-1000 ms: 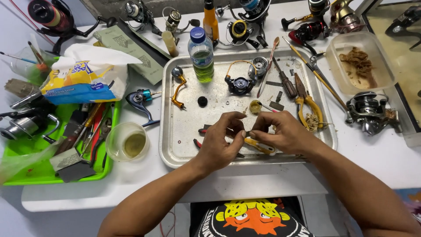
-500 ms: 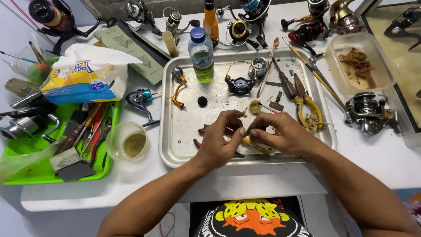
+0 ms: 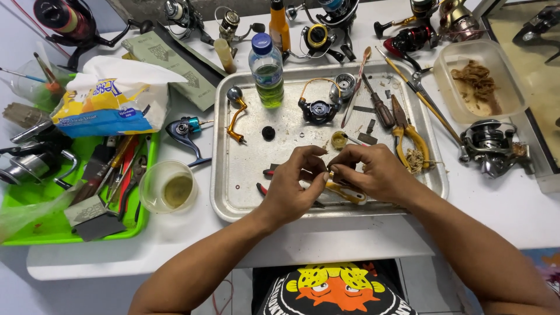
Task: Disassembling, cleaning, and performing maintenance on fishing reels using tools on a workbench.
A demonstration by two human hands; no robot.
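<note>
Head view: against the frame half a second back, both hands sit in the same spot over the near part of the metal tray (image 3: 233, 201); only the fingertips have shifted slightly, the small part between them staying put. Nothing else on the bench has moved.

Left hand (image 3: 294, 186): fingers curled narrow, thumb and forefinger pinched at a small brass-coloured part (image 3: 331, 174). Right hand (image 3: 373, 175): fingers likewise closed in, tips meeting the same part from the 3 o'clock side. The part lies directly between the two sets of fingertips, touching both; its exact shape cannot be told. A yellow-handled tool (image 3: 345, 191) lies under the hands at 6 o'clock of the part; whether the right hand grips it cannot be told.

Farther out on the tray: black disc (image 3: 268, 133) at 11 o'clock, yellow-handled pliers (image 3: 408, 137) at 2 o'clock, black reel rotor (image 3: 318, 109) at 12 o'clock, green-liquid bottle (image 3: 268, 73) beyond it. Cup of oil (image 3: 169, 186) at 9 o'clock, off the tray.
</note>
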